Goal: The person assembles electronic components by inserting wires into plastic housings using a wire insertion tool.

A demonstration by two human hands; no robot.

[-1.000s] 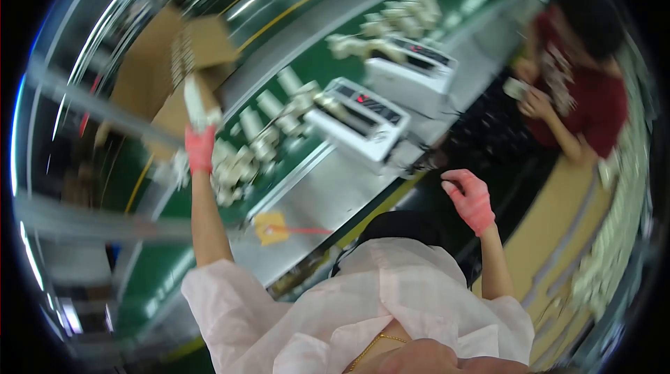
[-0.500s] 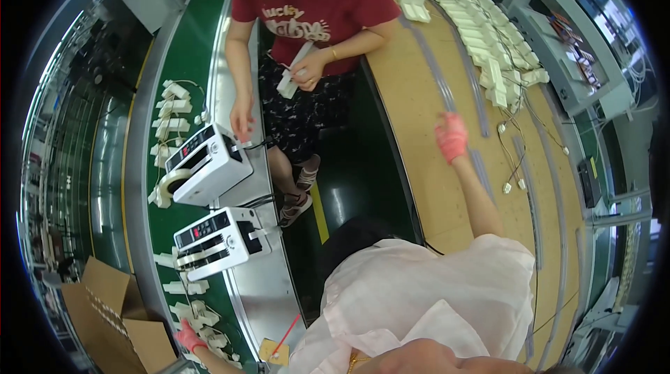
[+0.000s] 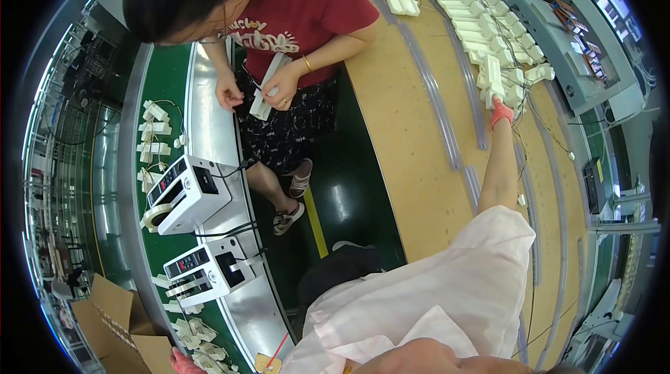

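Right hand [image 3: 501, 113], pink-gloved, arm stretched across the tan bench [image 3: 412, 144]; grip closed on a white plastic part [image 3: 493, 78] held upright beside the row of similar white parts [image 3: 481, 21]. Left hand [image 3: 183, 362], also gloved, only partly visible at lower edge near small white pieces [image 3: 199, 335]; grip cannot be determined.

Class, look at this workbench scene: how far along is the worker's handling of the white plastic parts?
Done: many white parts already lie in rows along the tan bench. In hand: the right hand, in a pink glove, grips one upright white part at the row's end. The left hand is low by the cardboard box; its grip is unclear. Left: loose white pieces remain on the green belt.
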